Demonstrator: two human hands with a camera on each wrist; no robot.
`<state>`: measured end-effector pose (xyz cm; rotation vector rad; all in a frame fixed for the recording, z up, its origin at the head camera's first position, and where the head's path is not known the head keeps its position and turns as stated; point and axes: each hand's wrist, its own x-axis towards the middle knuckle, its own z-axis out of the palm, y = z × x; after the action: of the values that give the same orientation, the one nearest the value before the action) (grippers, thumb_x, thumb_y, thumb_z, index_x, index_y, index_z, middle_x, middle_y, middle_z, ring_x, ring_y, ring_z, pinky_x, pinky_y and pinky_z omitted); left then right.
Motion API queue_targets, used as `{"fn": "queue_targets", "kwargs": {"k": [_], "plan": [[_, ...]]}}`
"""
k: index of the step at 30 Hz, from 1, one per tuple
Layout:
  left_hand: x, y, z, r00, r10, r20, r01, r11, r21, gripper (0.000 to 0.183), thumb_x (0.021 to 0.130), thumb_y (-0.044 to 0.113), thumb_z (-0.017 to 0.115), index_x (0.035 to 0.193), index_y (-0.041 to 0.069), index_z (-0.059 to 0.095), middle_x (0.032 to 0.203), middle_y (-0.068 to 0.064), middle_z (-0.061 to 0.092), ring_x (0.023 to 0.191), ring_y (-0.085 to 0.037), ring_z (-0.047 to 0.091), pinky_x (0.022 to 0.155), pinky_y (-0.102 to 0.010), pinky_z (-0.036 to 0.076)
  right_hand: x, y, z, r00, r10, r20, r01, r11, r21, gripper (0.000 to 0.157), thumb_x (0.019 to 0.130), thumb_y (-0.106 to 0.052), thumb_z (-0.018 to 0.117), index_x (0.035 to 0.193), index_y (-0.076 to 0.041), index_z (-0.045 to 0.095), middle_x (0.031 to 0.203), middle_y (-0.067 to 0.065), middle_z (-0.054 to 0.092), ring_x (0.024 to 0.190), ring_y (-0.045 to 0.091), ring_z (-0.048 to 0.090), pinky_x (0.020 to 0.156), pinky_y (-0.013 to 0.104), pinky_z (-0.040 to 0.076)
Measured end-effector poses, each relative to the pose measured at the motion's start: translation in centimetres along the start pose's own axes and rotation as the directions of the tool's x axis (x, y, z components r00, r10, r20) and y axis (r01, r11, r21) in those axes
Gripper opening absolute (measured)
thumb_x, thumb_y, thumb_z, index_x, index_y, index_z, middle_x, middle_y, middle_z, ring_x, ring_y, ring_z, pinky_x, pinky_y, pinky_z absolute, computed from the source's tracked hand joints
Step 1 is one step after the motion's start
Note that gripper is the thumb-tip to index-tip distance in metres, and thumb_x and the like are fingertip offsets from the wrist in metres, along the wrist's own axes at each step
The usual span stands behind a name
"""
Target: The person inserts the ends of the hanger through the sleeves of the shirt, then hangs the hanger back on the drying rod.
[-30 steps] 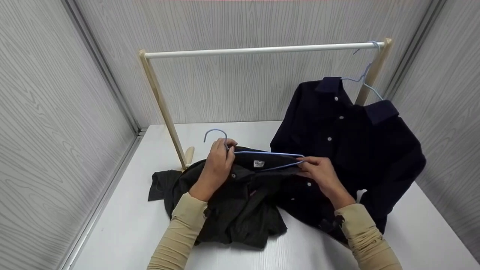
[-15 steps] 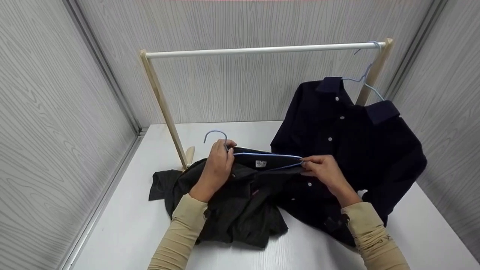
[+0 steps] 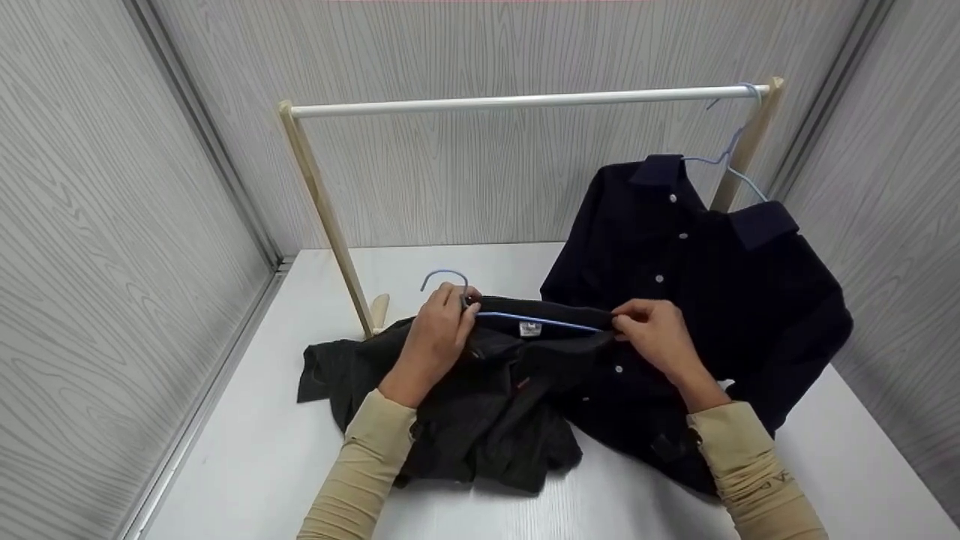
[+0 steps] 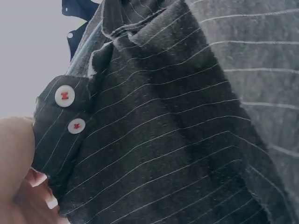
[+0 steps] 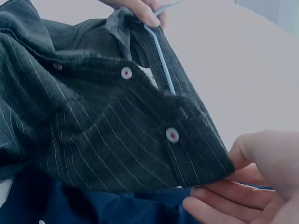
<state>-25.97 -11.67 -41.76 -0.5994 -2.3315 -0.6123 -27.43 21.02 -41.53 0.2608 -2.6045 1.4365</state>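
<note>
A dark pinstriped shirt (image 3: 480, 420) with white buttons lies bunched on the table. A blue wire hanger (image 3: 551, 322) runs inside its neck opening, near a white label (image 3: 530, 329). My left hand (image 3: 435, 330) grips the hanger just below its hook, together with the shirt's edge; the hook points up above the fingers. My right hand (image 3: 660, 337) pinches the far end of the opening, and the hanger's right tip is hidden in the cloth there. In the right wrist view, the thumb and fingers of the right hand (image 5: 261, 172) hold a corner of the shirt (image 5: 117, 121).
A navy shirt (image 3: 637, 240) hangs on a second blue hanger (image 3: 742, 176) at the right end of the rack's white rail (image 3: 525, 99). Its lower part spreads beneath the pinstriped shirt and right forearm. Wood-grain walls (image 3: 480, 172) enclose the white table (image 3: 225, 450).
The hanger's right end has gone from showing at my right fingertips to lying inside the shirt. My right hand now pinches the cloth edge. The left hand and hook have shifted slightly right and down.
</note>
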Motion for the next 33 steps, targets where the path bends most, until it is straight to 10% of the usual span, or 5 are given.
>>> {"fn": "queue_targets", "kwargs": {"k": [9, 22, 33], "plan": [[0.7, 1.1, -0.5, 0.994, 0.087, 0.063, -0.084, 0.996, -0.039, 0.02, 0.103, 0.02, 0.053, 0.107, 0.004, 0.064, 0.099, -0.008, 0.061, 0.091, -0.021, 0.06, 0.084, -0.035, 0.053, 0.0, -1.5, 0.3, 0.976, -0.149, -0.158, 0.125, 0.98, -0.156, 0.012, 0.088, -0.007, 0.059, 0.089, -0.006, 0.071, 0.082, 0.009, 0.069, 0.069, 0.019, 0.055, 0.065, 0.023, 0.043], [1.8, 2.7, -0.5, 0.996, 0.084, 0.022, -0.082, 0.995, -0.058, 0.023, 0.103, 0.023, 0.053, 0.105, 0.004, 0.065, 0.095, -0.007, 0.06, 0.082, -0.019, 0.058, 0.076, -0.034, 0.054, -0.1, -4.7, 1.9, 0.945, -0.29, -0.149, 0.294, 0.956, 0.009, 0.004, 0.093, -0.007, 0.062, 0.095, -0.006, 0.066, 0.08, 0.005, 0.063, 0.069, 0.013, 0.055, 0.063, 0.019, 0.044], [2.1, 2.7, -0.9, 0.996, 0.051, -0.067, -0.066, 0.969, -0.24, 0.02, 0.099, 0.023, 0.061, 0.103, 0.005, 0.069, 0.096, -0.005, 0.064, 0.084, -0.014, 0.06, 0.079, -0.03, 0.053, 0.0, -4.4, 4.1, 0.825, -0.565, 0.005, 0.557, 0.812, -0.174, 0.011, 0.089, -0.009, 0.073, 0.1, -0.009, 0.076, 0.097, 0.008, 0.059, 0.085, 0.016, 0.06, 0.076, 0.031, 0.051]]}}
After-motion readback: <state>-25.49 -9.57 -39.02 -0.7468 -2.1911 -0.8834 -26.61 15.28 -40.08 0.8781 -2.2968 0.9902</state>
